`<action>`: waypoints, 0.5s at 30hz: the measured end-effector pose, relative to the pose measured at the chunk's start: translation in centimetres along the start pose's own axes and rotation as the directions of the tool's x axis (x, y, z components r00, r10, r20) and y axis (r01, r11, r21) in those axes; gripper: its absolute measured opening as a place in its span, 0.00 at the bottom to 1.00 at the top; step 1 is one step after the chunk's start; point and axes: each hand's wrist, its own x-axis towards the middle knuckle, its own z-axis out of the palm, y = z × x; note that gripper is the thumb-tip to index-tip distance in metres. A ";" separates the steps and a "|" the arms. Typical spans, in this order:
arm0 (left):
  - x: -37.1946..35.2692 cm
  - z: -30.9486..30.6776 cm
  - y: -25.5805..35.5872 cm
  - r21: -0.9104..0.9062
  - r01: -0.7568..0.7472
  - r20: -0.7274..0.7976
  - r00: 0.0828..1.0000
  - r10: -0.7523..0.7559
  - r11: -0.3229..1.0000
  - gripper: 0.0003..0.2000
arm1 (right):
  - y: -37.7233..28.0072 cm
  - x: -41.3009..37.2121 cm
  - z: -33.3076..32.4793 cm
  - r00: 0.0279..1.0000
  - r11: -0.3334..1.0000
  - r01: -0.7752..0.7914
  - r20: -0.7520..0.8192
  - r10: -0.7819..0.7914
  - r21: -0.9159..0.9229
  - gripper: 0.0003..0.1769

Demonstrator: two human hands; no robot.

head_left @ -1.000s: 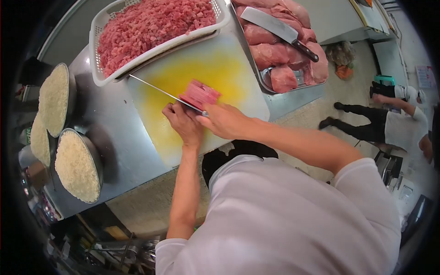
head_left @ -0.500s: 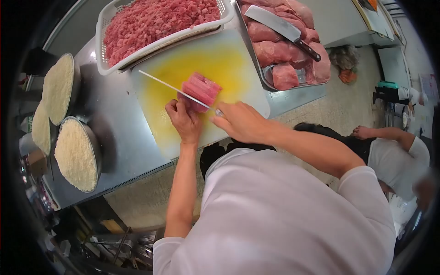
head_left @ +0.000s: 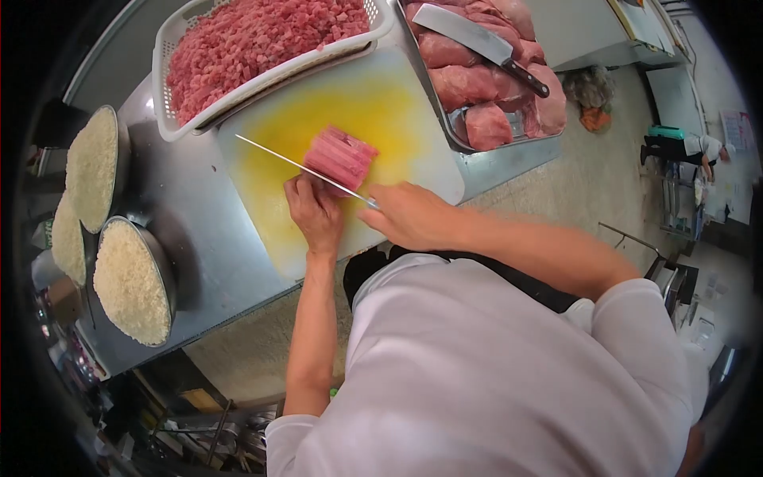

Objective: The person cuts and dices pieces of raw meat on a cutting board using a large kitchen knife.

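Note:
A block of pink raw meat [head_left: 342, 156], with lengthwise cut lines, lies on the yellow-stained white cutting board [head_left: 278, 238]. My left hand [head_left: 315, 213] is closed, its curled fingers against the near side of the meat. In my right hand [head_left: 409, 215] is the handle of a long knife [head_left: 280, 159]. Seen almost edge-on, the blade crosses the near part of the meat just beyond my left knuckles, its tip pointing to the upper left. My right fingers cover most of the handle. How deep the edge sits is hidden.
A white basket [head_left: 164, 91] of diced meat stands behind the board. To the right, a metal tray [head_left: 453, 131] holds large meat pieces with a cleaver [head_left: 469, 36] on top. Several bowls of pale grains, including a near bowl [head_left: 133, 282], are at left.
My right hand and the knife have shifted slightly, the blade still across the meat. The view has moved a little. The person at right is now mostly out of sight behind my body.

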 end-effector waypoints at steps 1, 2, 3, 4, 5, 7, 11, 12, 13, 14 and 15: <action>-0.2 0.0 -0.1 0.003 0.003 -0.001 1.000 -0.003 1.000 0.09 | -0.3 -1.2 -0.3 0.997 0.998 -0.056 0.051 0.056 0.000 0.19; -0.1 0.1 -0.3 -0.008 -0.023 -0.022 1.000 0.022 1.000 0.08 | 0.4 -0.6 0.2 0.997 0.999 -0.048 0.055 0.048 -0.004 0.19; -0.1 0.1 -0.5 -0.019 -0.048 -0.034 0.998 0.047 0.999 0.08 | 1.5 -0.1 1.2 1.000 1.000 -0.003 0.007 0.003 0.004 0.19; -0.3 -0.3 -0.5 -0.016 -0.040 -0.027 0.999 0.040 0.999 0.08 | 1.7 0.1 1.8 0.999 0.999 0.034 -0.039 -0.033 0.014 0.19; -0.2 -0.4 -0.6 -0.026 -0.052 -0.025 0.998 0.052 0.998 0.09 | 2.1 1.0 2.0 0.999 0.999 0.037 -0.028 -0.037 0.013 0.19; -1.3 -0.6 -0.4 -0.039 -0.062 -0.004 0.998 0.061 0.997 0.10 | 1.5 1.9 1.9 1.000 0.998 0.019 -0.007 -0.019 -0.068 0.18; -0.6 -0.5 -0.3 -0.025 -0.054 -0.023 0.998 0.053 0.998 0.07 | -1.6 -3.2 -1.9 0.995 0.997 -0.071 0.067 0.070 0.014 0.18; -0.7 -0.6 -0.2 0.001 -0.040 0.026 0.999 0.040 0.999 0.06 | -1.7 -4.5 -2.2 0.995 0.997 -0.075 0.072 0.074 0.013 0.18; -0.9 -0.5 -0.4 -0.002 -0.034 0.026 0.999 0.034 0.999 0.06 | -1.8 -5.5 -2.6 0.989 0.994 -0.109 0.103 0.108 0.004 0.19; -1.0 -0.5 -0.7 -0.002 -0.043 0.036 0.998 0.043 0.999 0.06 | -1.8 -5.9 -2.7 0.981 0.990 -0.144 0.130 0.143 -0.004 0.19; -0.8 -0.5 -0.8 -0.002 -0.055 0.048 0.997 0.056 0.998 0.06 | -1.7 -5.6 -2.6 0.981 0.989 -0.149 0.128 0.148 -0.004 0.19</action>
